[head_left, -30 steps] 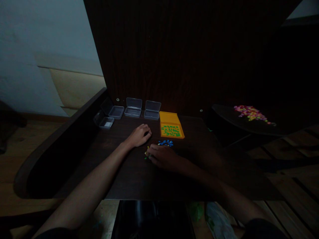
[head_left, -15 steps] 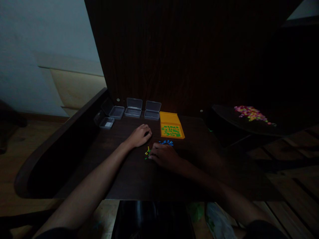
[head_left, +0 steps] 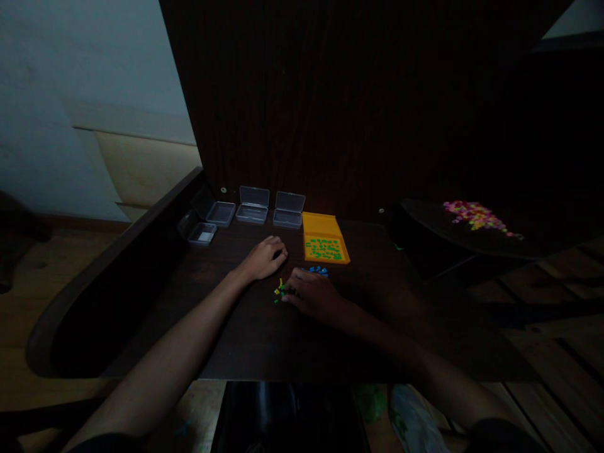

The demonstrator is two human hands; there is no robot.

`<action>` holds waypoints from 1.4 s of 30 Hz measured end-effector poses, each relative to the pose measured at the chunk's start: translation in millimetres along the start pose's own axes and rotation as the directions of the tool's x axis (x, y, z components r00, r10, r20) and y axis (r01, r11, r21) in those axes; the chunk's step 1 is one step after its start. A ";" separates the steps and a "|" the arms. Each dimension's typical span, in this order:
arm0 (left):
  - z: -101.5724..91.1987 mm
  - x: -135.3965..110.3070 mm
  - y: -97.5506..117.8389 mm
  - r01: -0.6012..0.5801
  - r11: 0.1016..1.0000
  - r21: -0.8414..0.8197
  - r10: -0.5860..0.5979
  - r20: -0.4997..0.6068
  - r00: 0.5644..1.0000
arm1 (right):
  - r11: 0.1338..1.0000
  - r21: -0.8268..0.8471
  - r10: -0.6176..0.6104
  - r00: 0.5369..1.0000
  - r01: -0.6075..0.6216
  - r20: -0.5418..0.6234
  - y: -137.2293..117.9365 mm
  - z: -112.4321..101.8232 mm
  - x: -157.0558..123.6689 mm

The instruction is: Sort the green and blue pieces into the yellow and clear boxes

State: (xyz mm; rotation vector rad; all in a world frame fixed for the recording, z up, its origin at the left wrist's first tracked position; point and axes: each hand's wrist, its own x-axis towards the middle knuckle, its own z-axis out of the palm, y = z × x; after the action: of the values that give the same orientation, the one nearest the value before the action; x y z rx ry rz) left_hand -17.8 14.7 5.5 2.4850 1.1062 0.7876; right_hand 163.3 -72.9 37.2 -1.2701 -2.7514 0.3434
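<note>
Here the right hand [head_left: 312, 294] lies palm down on the dark table [head_left: 245, 340], its fingertips at a small cluster of green and yellow pieces [head_left: 280, 290]; the light is too dim to tell whether the fingers pinch one or only touch them. Just left and a little farther off, the left hand [head_left: 263, 257] rests knuckles up on the wood with its fingers curled loosely inward, and whether it encloses anything cannot be told. A few blue pieces [head_left: 319, 270] lie just beyond the right hand. Farther still sits an open orange box [head_left: 319, 222], its near half strewn with green pieces [head_left: 324, 247]. To the left of it, along the far edge, stand two open clear boxes [head_left: 288, 209] side by side, then two more clear boxes [head_left: 219, 212] toward the far left corner, one nearer than the other. The table is dark brown wood with a raised curved rim on its left side. A dark ribbed wooden panel [head_left: 353, 94] rises behind it. On a separate dark surface at the far right lies a heap of pink and yellow pieces [head_left: 473, 214]. A pale wall [head_left: 85, 63] fills the far left, and a light wooden floor [head_left: 28, 283] shows below it.
</note>
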 end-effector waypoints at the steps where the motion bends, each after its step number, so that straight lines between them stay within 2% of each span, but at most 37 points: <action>1: 0.0 0.0 0.1 0.001 1.000 0.000 -0.001 -0.002 1.000 | 1.000 0.002 0.010 1.000 -0.010 0.002 -0.1 -1.8 -1.0; 10: 0.2 0.5 -0.6 -0.010 1.000 0.009 0.010 0.005 1.000 | 0.999 -0.027 0.023 0.999 -0.021 0.050 0.5 -1.4 -2.2; 19: -0.8 0.4 1.0 0.004 1.000 0.013 -0.005 0.008 1.000 | 1.000 0.006 0.024 0.999 -0.024 0.022 -0.1 0.4 -0.8; 25: -1.3 0.4 1.8 0.009 1.000 0.013 -0.009 0.012 1.000 | 0.997 0.006 0.071 0.997 -0.071 0.013 -1.2 0.7 0.0; 42: 0.4 0.7 0.6 -0.004 1.000 0.016 0.004 0.007 1.000 | 0.999 -0.005 0.036 0.999 -0.036 0.001 0.1 5.8 3.5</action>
State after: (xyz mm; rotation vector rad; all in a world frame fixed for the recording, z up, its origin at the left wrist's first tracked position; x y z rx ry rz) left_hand -16.8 14.8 5.7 2.5020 1.1095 0.7735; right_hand 160.1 -71.2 31.4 -1.3227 -2.7349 0.3412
